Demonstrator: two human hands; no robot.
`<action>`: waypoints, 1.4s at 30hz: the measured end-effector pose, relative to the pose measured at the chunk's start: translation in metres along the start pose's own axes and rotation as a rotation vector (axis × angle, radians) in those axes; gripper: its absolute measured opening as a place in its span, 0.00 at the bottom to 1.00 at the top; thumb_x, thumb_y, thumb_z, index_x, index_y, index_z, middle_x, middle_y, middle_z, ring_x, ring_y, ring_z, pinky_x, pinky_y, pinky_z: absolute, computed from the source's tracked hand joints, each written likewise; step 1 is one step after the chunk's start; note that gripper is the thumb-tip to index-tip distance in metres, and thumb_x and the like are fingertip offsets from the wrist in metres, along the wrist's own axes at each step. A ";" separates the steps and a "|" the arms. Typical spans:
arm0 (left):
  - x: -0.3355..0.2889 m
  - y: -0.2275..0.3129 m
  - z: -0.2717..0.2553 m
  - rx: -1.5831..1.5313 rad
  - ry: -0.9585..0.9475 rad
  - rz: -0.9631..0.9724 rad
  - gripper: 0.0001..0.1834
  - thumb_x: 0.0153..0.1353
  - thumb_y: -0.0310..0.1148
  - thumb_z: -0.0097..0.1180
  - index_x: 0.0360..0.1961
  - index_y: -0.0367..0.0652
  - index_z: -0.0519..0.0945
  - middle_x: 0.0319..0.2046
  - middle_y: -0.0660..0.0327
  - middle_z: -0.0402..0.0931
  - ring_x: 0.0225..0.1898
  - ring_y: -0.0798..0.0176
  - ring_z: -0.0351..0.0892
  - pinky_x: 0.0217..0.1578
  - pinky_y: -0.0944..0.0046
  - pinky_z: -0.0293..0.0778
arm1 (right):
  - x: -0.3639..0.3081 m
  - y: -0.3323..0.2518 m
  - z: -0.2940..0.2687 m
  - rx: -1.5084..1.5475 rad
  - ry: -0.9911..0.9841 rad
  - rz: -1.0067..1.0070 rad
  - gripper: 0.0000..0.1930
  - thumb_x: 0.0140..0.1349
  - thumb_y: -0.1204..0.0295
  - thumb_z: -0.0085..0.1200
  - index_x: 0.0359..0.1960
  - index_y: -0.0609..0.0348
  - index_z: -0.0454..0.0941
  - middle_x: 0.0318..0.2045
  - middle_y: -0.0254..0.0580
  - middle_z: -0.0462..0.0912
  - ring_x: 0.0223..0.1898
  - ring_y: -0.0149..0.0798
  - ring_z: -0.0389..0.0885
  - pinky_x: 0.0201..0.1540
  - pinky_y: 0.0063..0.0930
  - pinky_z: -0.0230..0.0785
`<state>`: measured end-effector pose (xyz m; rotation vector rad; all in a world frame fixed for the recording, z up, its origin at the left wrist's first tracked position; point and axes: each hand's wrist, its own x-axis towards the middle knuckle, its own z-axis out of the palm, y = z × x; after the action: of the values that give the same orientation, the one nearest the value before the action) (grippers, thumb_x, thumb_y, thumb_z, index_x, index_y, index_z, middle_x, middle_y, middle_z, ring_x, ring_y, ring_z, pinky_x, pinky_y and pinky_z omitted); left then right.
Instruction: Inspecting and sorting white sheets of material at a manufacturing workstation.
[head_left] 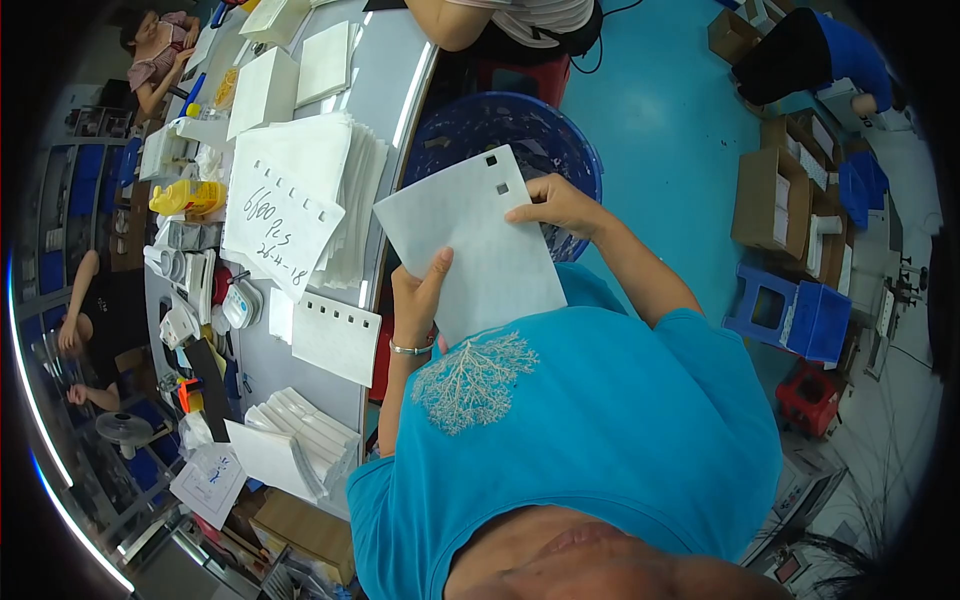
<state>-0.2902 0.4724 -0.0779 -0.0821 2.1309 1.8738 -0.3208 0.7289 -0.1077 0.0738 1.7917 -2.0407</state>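
In front of my chest I hold a white sheet (480,250) tilted, with two small dark square cutouts at its far right corner. My left hand (415,300), with a bracelet at the wrist, grips its near left edge, thumb on top. On the right edge, near the cutouts, my right hand (562,207) pinches it with the thumb on the face. Whether it is one sheet or several together I cannot tell. A tall pile of white sheets (350,190) stands on the table to the left, topped by a handwritten sheet (275,228) with a row of cutouts.
A punched white strip (335,338) lies at the table (385,85) edge, with folded white stacks (300,430) nearer me. A yellow bottle (190,198) lies farther left. Beyond my hands stands a blue bin (570,125). Cardboard boxes (770,205) line the right side. Other people work nearby.
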 end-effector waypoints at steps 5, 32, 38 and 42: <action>-0.003 0.003 0.002 0.044 0.006 0.030 0.20 0.61 0.41 0.60 0.39 0.30 0.80 0.31 0.57 0.81 0.32 0.68 0.78 0.32 0.69 0.72 | 0.006 0.002 -0.002 -0.097 -0.036 0.010 0.13 0.51 0.73 0.59 0.37 0.67 0.83 0.31 0.42 0.84 0.32 0.30 0.81 0.38 0.23 0.73; -0.011 -0.003 0.004 -0.014 0.096 0.049 0.25 0.59 0.45 0.62 0.41 0.29 0.78 0.34 0.54 0.80 0.34 0.66 0.78 0.35 0.68 0.72 | -0.022 0.019 0.006 0.117 -0.098 0.048 0.26 0.52 0.67 0.65 0.52 0.65 0.75 0.41 0.44 0.82 0.42 0.34 0.81 0.48 0.28 0.72; -0.016 -0.006 0.002 -0.004 0.106 0.036 0.24 0.59 0.45 0.62 0.41 0.29 0.78 0.34 0.54 0.80 0.34 0.66 0.78 0.35 0.68 0.73 | -0.024 0.032 -0.004 0.033 -0.248 0.098 0.18 0.53 0.68 0.64 0.45 0.62 0.81 0.36 0.40 0.83 0.36 0.30 0.81 0.40 0.24 0.74; -0.019 0.001 0.005 0.023 0.104 0.068 0.23 0.60 0.44 0.61 0.39 0.29 0.79 0.32 0.55 0.81 0.33 0.66 0.78 0.34 0.68 0.72 | -0.022 0.028 0.003 0.037 -0.174 0.101 0.13 0.52 0.71 0.62 0.39 0.63 0.83 0.32 0.38 0.84 0.33 0.30 0.81 0.39 0.24 0.73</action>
<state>-0.2715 0.4742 -0.0729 -0.1054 2.2505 1.9220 -0.2904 0.7302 -0.1270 -0.0026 1.6122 -1.9467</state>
